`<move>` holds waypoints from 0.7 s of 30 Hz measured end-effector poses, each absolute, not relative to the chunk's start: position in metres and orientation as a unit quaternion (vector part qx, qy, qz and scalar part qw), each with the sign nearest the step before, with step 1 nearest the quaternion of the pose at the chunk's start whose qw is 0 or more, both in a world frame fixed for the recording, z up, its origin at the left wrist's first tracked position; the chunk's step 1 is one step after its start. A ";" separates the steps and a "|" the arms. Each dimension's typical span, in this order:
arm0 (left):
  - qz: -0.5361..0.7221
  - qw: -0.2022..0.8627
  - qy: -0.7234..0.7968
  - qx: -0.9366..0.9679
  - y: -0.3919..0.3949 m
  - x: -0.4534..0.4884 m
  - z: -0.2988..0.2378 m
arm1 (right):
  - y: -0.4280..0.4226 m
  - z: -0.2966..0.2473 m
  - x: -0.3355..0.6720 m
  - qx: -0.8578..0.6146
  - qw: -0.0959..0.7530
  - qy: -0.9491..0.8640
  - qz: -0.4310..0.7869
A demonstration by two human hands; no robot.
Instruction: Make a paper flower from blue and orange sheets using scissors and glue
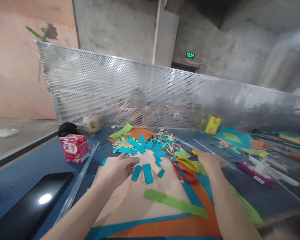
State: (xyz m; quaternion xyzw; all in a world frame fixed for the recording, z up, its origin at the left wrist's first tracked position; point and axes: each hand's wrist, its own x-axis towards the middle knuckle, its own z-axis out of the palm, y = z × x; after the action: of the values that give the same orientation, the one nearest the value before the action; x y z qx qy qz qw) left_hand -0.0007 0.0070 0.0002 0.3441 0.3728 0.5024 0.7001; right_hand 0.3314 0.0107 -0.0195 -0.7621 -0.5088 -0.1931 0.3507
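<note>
My left hand (118, 168) pinches the left side of a paper flower (145, 158). The flower has a pale pink centre and blue strips fanning outward, and it is above a pale pink paper sheet (130, 203). Off to the right, my right hand (211, 161) is closed around a tool with a yellow tip (196, 152); the rest of the tool is hidden by the hand. Between the hands and close to the flower lie scissors (186, 168) with red and yellow handles. A green paper strip (175, 202) crosses the pink sheet.
Paper scraps (165, 140) pile up behind the flower. On the left are a black phone (32, 203), a clear stick (80, 180) and a red box (74, 148). At right sits a purple power strip (255, 175) with a cord. A perforated metal screen (102, 86) borders the table's back.
</note>
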 end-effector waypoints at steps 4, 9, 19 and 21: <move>0.506 0.712 0.345 0.344 0.008 -0.003 0.003 | 0.007 0.003 0.275 -0.666 0.354 -0.607 -0.250; 0.538 0.703 0.323 0.335 0.006 -0.006 0.007 | -0.003 -0.003 0.206 -0.375 0.276 -0.815 -0.343; 0.535 0.704 0.317 0.343 -0.002 0.000 0.012 | -0.008 -0.015 0.190 -0.302 0.330 -0.802 -0.396; 0.549 0.697 0.311 0.342 -0.001 0.000 0.011 | -0.009 -0.014 0.187 -0.309 0.324 -0.799 -0.401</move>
State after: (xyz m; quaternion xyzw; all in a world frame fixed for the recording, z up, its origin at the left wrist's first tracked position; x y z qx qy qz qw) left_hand -0.0002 -0.0005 0.0111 0.3417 0.3105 0.5487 0.6969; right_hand 0.1870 -0.0089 -0.0137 -0.3087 -0.7995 -0.4009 0.3238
